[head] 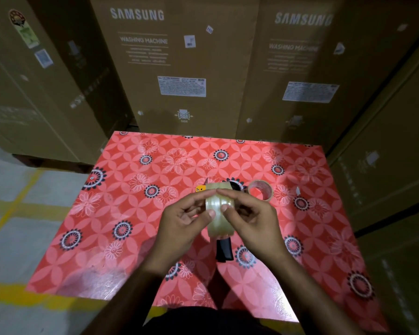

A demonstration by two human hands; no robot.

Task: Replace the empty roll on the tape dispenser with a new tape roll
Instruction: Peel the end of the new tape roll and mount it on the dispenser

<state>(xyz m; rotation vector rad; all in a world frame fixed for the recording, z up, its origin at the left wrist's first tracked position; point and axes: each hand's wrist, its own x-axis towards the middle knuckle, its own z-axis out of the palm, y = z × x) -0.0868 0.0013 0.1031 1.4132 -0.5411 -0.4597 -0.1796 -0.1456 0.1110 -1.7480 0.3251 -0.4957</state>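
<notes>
A full roll of clear tape (220,209) is held upright above the table's middle, between both hands. My left hand (183,221) grips its left side, thumb on the tape face. My right hand (252,220) holds the right side, index finger across the top and thumb pressed on the face. Under the roll lies the tape dispenser (224,250): its black handle points toward me and its yellow front end (200,189) shows beyond the roll. The nearly bare empty roll (260,190) lies flat on the table just right of the hands.
The table (121,201) wears a red flowered cover. Tall cardboard washing-machine boxes (177,68) stand close behind it and along the right side (392,165). Grey floor with yellow lines (15,213) lies to the left. A small pale scrap (298,189) rests right of the empty roll.
</notes>
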